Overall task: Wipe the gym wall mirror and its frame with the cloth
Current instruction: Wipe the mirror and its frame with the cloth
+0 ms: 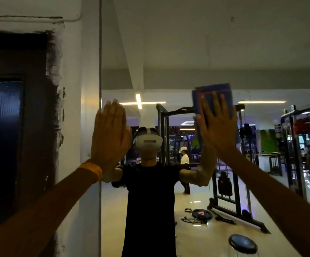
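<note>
**Both palms on the mirror, cloth under the right one**

Left of the mirror [187, 52], a dark doorway [11, 127] with rough black paint around it is sitting in a white wall [70, 127]. The mirror's thin left edge [100, 52] is running straight down beside that wall. The left hand [109, 134], with an orange wristband [92, 171] on its wrist, is lying flat just inside this edge, fingers [113, 110] straight, close together and pointing up, holding nothing. Further right on the glass, at about the same height, the right hand [217, 125] is pressing a folded blue cloth [213, 97] with orange stripes against the mirror, fingers spread flat over it rather than curled around it. The glass is reflecting the person in a black shirt, gym machines, strip lights and a round stool [243, 243] low on the right.
</note>
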Motion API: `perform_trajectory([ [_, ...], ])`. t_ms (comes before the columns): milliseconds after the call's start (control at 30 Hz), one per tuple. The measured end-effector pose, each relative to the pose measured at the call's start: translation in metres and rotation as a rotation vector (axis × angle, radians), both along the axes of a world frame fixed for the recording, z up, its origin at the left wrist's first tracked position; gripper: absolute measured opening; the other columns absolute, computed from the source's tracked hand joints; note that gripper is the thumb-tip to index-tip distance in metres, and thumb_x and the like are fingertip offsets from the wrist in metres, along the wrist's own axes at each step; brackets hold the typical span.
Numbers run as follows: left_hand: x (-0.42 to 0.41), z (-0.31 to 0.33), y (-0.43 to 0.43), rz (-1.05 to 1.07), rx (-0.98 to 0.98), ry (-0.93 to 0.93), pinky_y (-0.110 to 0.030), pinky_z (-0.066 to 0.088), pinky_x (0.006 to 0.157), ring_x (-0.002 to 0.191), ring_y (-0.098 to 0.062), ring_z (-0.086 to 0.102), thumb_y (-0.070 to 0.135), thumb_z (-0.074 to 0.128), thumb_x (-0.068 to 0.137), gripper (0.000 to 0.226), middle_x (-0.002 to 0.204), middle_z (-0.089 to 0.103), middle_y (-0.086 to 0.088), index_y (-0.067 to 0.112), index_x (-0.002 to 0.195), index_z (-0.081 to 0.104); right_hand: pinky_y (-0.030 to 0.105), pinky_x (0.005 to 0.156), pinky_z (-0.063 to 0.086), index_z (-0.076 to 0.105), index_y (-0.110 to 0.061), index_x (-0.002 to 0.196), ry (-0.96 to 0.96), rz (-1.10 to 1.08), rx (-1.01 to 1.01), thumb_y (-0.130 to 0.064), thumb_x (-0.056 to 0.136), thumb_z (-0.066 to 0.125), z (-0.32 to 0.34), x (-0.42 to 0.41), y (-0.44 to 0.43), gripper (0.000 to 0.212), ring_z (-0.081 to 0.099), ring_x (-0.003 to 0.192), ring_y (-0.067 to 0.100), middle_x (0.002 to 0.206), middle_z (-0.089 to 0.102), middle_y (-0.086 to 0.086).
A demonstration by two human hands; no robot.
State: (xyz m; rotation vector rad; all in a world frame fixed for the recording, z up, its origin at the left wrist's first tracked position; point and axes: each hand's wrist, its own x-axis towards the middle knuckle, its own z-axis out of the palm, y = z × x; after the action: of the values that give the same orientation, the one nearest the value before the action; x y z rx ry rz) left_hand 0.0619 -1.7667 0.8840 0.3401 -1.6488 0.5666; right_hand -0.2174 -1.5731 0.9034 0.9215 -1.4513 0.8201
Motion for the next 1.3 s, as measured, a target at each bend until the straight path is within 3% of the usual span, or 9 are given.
perform_trajectory([
  [67,-0.016,-0.013,0.010,-0.014,0.008,-0.031,-0.046,0.001,0.129,0.158,-0.037,0.013,0.038,0.041,0.105,0.069,0.169,0.020,-0.019,0.002,0.161,0.025,0.063,0.125,0.004,0.013,-0.028,0.166,-0.037,-0.001,-0.009,-0.057,0.107,0.020,-0.034,0.014,-0.009,0.066,0.004,0.160,0.030,0.173,0.008,0.009],
  [167,-0.039,-0.025,0.023,0.031,0.001,-0.097,-0.047,-0.002,0.129,0.160,-0.033,0.007,0.042,0.034,0.105,0.069,0.171,0.014,-0.016,0.008,0.163,0.017,0.069,0.122,0.013,0.015,-0.031,0.165,0.332,0.075,0.340,-0.055,0.108,0.022,-0.100,0.023,-0.016,0.062,0.007,0.160,0.029,0.173,0.010,0.005],
  [233,-0.052,-0.030,0.032,0.050,0.002,-0.138,-0.052,0.001,0.130,0.160,-0.031,0.003,0.046,0.028,0.106,0.068,0.172,0.011,-0.014,0.013,0.163,0.014,0.067,0.123,0.011,0.017,-0.033,0.164,0.392,0.072,0.368,-0.058,0.108,0.020,-0.097,0.004,-0.003,0.061,0.008,0.160,0.028,0.173,0.011,0.004],
  [433,-0.075,-0.038,0.032,0.067,0.020,-0.118,-0.063,0.015,0.126,0.159,-0.036,0.011,0.044,0.026,0.105,0.066,0.171,0.016,-0.015,0.012,0.162,0.021,0.060,0.125,0.006,0.020,-0.029,0.164,-0.041,-0.021,-0.017,-0.064,0.105,0.019,-0.062,-0.018,0.012,0.069,0.012,0.158,0.031,0.171,0.016,0.010],
  [633,-0.077,-0.041,0.031,0.094,-0.001,-0.105,-0.058,0.006,0.128,0.159,-0.035,0.008,0.045,0.024,0.106,0.068,0.172,0.014,-0.016,0.009,0.163,0.023,0.064,0.124,0.007,0.023,-0.032,0.163,0.532,0.037,0.433,-0.058,0.105,0.033,-0.097,-0.027,0.016,0.064,0.012,0.159,0.029,0.172,0.018,0.006],
  [800,-0.078,-0.042,0.027,0.097,-0.002,-0.105,-0.059,0.005,0.128,0.160,-0.035,0.005,0.046,0.024,0.106,0.069,0.172,0.011,-0.015,0.009,0.164,0.019,0.063,0.124,0.009,0.016,-0.032,0.164,-0.018,-0.029,-0.012,-0.065,0.106,0.012,-0.055,-0.048,0.033,0.067,0.012,0.158,0.031,0.171,0.017,0.011],
  [1033,-0.077,-0.041,0.031,0.079,-0.001,-0.096,-0.060,0.008,0.128,0.159,-0.036,0.008,0.043,0.028,0.105,0.068,0.172,0.014,-0.016,0.007,0.163,0.023,0.066,0.123,0.014,0.021,-0.031,0.164,0.457,0.024,0.435,-0.055,0.108,0.025,-0.136,-0.029,0.020,0.061,0.012,0.159,0.029,0.172,0.015,0.007],
  [1200,-0.073,-0.063,0.032,-0.021,0.017,-0.078,-0.062,0.008,0.127,0.160,-0.034,0.004,0.042,0.030,0.106,0.067,0.173,0.010,-0.013,0.011,0.164,0.018,0.059,0.125,0.008,0.009,-0.032,0.164,0.055,-0.050,0.057,-0.058,0.108,0.017,-0.093,-0.040,0.027,0.062,0.008,0.159,0.029,0.172,0.009,0.008],
  [1300,-0.070,-0.098,0.034,-0.040,0.017,-0.064,-0.063,0.010,0.126,0.160,-0.033,0.007,0.038,0.034,0.106,0.065,0.172,0.013,-0.014,0.009,0.163,0.022,0.061,0.125,0.006,0.018,-0.029,0.164,0.172,-0.008,0.179,-0.054,0.108,0.024,-0.146,-0.008,0.001,0.062,0.005,0.160,0.029,0.173,0.007,0.007],
])
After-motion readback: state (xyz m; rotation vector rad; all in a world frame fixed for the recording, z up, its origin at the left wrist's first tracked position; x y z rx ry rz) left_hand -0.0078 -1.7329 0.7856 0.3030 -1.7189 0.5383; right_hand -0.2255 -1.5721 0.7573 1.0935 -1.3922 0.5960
